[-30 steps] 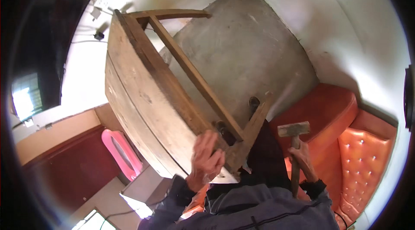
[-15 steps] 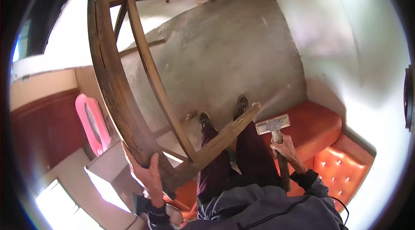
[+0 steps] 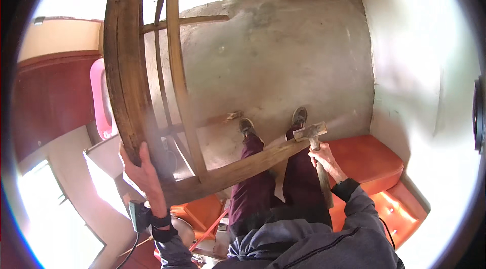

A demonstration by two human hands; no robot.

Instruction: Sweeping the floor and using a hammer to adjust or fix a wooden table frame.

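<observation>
A brown wooden furniture frame, with a wide board, thinner rails and protruding legs, stands tilted in front of me at the left. My left hand grips the near end of its wide board, the thumb on the face and the fingers round the edge. One leg reaches right across my thighs. In my right hand is a hammer, held by its wooden handle near the head. The pale, worn hammer head overlaps the end of that leg in view; contact I cannot tell.
A red padded seat and an orange tufted cushion lie to my right, beside a pale wall. A pink-framed oval object is at the left. Concrete floor stretches ahead; an orange stool-like object sits below the frame.
The frame has swung more upright, its far end shifting up in the view. My right hand has brought the hammer head to the leg's end. The view has also turned a little.
</observation>
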